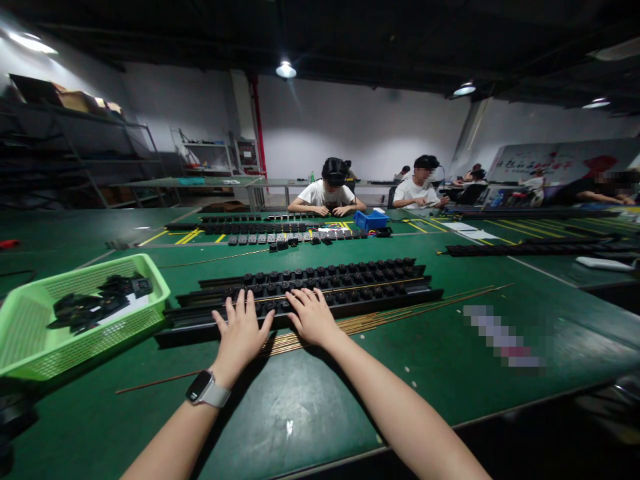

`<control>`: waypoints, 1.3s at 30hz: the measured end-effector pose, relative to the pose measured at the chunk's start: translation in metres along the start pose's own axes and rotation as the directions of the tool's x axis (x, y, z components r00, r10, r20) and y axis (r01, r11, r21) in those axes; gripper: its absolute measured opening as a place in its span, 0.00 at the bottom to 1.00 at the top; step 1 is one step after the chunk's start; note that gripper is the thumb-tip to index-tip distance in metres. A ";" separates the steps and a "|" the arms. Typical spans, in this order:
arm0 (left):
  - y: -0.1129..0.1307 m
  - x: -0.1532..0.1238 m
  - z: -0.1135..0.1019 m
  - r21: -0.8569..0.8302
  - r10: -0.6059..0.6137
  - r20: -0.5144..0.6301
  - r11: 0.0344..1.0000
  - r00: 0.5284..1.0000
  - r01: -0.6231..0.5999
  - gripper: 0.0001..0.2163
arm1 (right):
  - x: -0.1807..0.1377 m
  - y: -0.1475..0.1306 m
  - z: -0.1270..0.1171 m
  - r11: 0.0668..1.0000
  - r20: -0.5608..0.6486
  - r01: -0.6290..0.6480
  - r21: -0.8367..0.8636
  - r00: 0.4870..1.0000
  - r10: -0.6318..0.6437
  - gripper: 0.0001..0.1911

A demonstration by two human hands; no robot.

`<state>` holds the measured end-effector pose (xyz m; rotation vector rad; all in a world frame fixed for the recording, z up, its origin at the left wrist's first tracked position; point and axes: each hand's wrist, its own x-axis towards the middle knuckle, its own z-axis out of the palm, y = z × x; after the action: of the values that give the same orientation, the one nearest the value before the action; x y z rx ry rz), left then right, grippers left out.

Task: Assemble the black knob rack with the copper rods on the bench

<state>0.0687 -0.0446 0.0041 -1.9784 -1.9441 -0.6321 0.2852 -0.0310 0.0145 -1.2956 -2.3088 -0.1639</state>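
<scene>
Several long black channel strips [390, 298] lie side by side in front of me, with rows of black socket-like modules [345, 270] seated along them. My left hand [241, 333] rests with fingers spread on the nearest strip, toward its left end. Close beside it, my right hand [313, 316] lies over the same strip with its fingers stretched out. A thin brass rod [370, 287] runs along the strips. More loose brass rods [360, 325] lie in a bundle on the table just this side of the strips, partly under my hands.
At the left stands a green plastic basket [100, 340] holding black parts. Across the green table [440, 360] are more module rows [280, 238] and a blue bin [371, 220]. Two co-workers [327, 193] sit opposite. A lone rod [155, 382] lies near my left wrist.
</scene>
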 end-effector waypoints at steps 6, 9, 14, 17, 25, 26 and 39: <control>0.001 -0.002 0.001 -0.001 -0.002 -0.005 1.000 1.000 0.002 0.39 | 0.000 0.000 0.000 1.000 0.007 -0.006 0.006 1.000 0.006 0.30; 0.001 -0.002 0.001 -0.003 0.007 -0.015 1.000 1.000 -0.007 0.37 | 0.000 0.000 -0.001 1.000 0.009 -0.004 0.013 1.000 0.004 0.30; 0.000 0.001 -0.002 -0.015 0.084 -0.022 0.996 0.996 -0.085 0.34 | 0.001 0.000 -0.001 1.000 0.008 -0.003 0.013 1.000 0.003 0.30; -0.001 0.005 -0.004 -0.034 0.111 -0.033 0.993 0.993 -0.112 0.32 | 0.001 -0.001 0.000 1.000 0.012 -0.005 0.009 1.000 0.005 0.30; 0.003 0.004 0.004 -0.071 0.296 0.021 0.953 0.955 -0.294 0.34 | 0.001 -0.002 -0.004 1.000 0.021 -0.012 0.016 1.000 0.011 0.30; 0.003 0.003 0.005 -0.065 0.298 0.028 0.953 0.954 -0.296 0.34 | 0.002 -0.003 -0.005 1.000 0.022 -0.011 0.015 1.000 0.011 0.30; 0.002 0.003 0.006 -0.054 0.305 0.056 0.952 0.951 -0.302 0.35 | 0.004 -0.019 -0.004 0.998 0.007 0.054 -0.022 0.999 -0.054 0.34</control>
<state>0.0712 -0.0391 0.0007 -2.2884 -1.6196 -0.5407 0.2690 -0.0402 0.0225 -1.2468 -2.3547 -0.2050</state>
